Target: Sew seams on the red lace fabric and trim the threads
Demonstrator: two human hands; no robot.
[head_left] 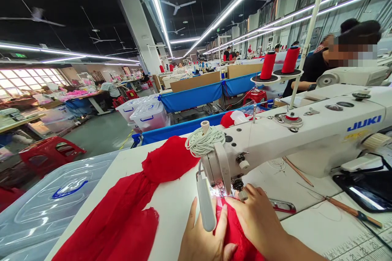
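Note:
A white sewing machine (260,130) stands in front of me, its lit needle area (221,191) over red fabric (235,232). My left hand (202,236) lies on the fabric's left side with fingers spread, partly behind a white lamp (206,204). On the right side, close to the presser foot, my right hand (260,216) has its thumb and bent fingers closed on the cloth; a knob hides some fingertips. More red fabric (122,208) is spread across the table to the left. Pale cord (206,140) is coiled on the machine head.
Right of the machine lie a red-handled tool (281,205), a wooden-handled tool (352,211) and a black phone-like device (364,191). Lidded clear bins (70,195) border the table's left. Red thread cones (268,65) stand behind. A co-worker (318,65) sits at the right.

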